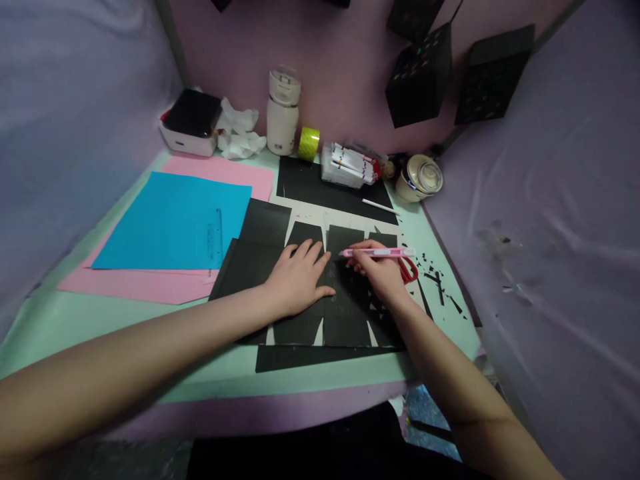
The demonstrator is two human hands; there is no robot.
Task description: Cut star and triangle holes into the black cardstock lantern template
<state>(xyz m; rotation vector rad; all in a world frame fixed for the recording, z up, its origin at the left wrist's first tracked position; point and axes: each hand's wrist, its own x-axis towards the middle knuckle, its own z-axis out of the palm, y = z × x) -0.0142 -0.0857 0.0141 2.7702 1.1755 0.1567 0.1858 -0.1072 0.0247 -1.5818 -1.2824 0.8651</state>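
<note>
Black flat-cut card sheet (345,303) lies near the middle of the pale green worktop (75,320), pinned by the left hand (299,277) with fingers spread flat, while the right hand (379,270) pinches a pink-and-white craft knife (379,253) against it, right of blue paper (175,223).

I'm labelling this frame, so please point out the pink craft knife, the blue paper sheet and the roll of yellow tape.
pink craft knife (380,253), head view, on the middle of its handle.
blue paper sheet (170,223), head view, on its flat centre.
roll of yellow tape (309,143), head view, on its outer band.
</note>
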